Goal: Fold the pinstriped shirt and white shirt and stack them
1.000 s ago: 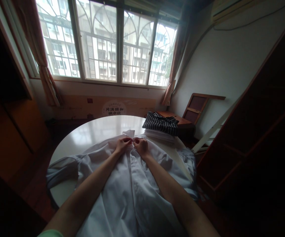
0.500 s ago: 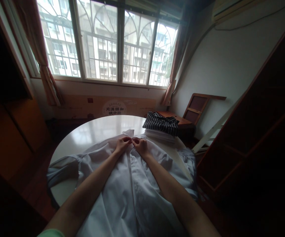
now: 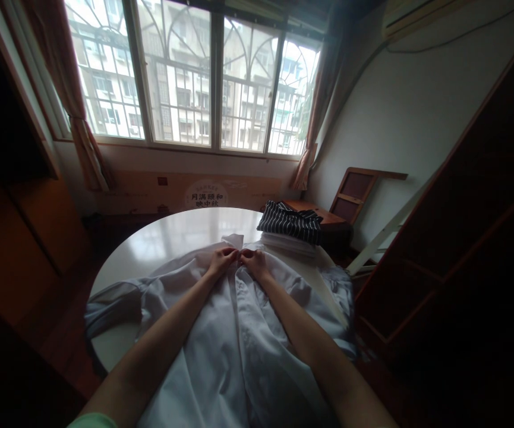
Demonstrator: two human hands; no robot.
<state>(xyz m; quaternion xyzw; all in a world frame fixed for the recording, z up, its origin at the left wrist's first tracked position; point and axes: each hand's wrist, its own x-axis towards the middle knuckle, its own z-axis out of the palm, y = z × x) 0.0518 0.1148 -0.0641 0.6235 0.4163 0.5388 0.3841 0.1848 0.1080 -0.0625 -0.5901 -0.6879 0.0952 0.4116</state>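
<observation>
Nearest the viewer, a light green cuff [image 3: 91, 421] is showing on the left arm, well short of the grip and to its left. The white shirt [image 3: 207, 351] is spreading from the bottom edge up to the grip and a little past it, its front placket [image 3: 244, 321] running straight down from between the hands. The left hand [image 3: 223, 260] and the right hand [image 3: 254, 261] are meeting near the collar [image 3: 233, 239], each pinching the shirt between its closed fingertips (the exact spot being pinched is too small to make out). One sleeve [image 3: 112, 306] is draping over the table edge left of the grip; the other [image 3: 339, 288] is bunching at the edge to its right. Just beyond the grip and to the right, a black striped garment [image 3: 289, 223] is lying folded on white folded cloth [image 3: 287, 243]. The round white table [image 3: 158, 244] is curving away behind the hands; farther on, a printed panel [image 3: 141, 193] is standing below the barred window [image 3: 179, 89].
</observation>
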